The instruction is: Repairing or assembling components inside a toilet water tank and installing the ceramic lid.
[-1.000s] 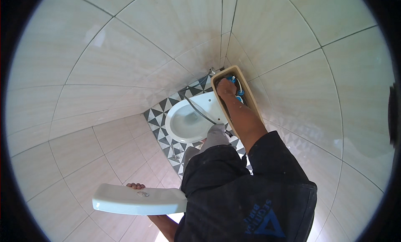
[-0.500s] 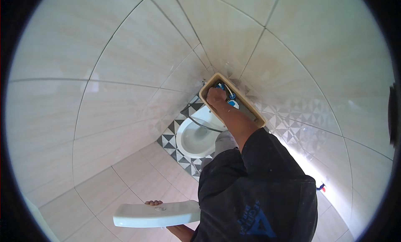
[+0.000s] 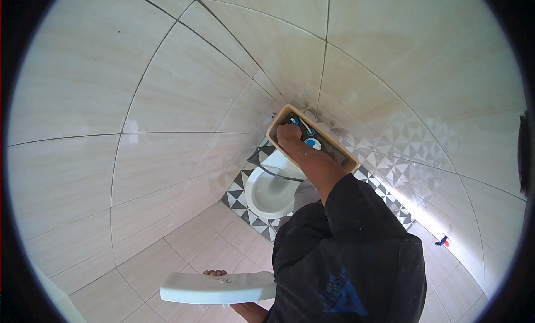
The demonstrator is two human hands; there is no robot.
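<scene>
My left hand [image 3: 215, 273] grips a long white toilet tank lid [image 3: 223, 290] low at the left, its fingertips curled over the far edge. A knob-like fitting shows on the lid near them. My right hand [image 3: 288, 135] reaches down into the left end of the open toilet tank [image 3: 329, 137], which has a tan rim. Its fingers are curled and partly hidden, so what they grip cannot be made out. Beside it in the tank are a blue fitting [image 3: 310, 132] with a pale tube and a round blue-and-white valve piece [image 3: 313, 143].
Below the tank stands the white toilet bowl [image 3: 252, 197], crossed by a grey hose [image 3: 278, 176]. Tiled walls [image 3: 167, 94] meet in the corner behind. A blue-and-red tap [image 3: 443, 242] juts from the right wall. Black-and-white patterned tiles [image 3: 237, 197] surround the bowl.
The whole view has shifted and turned slightly, so the toilet and lid appear a little farther right and lower. My right hand stays in the tank, and my left still holds the lid.
</scene>
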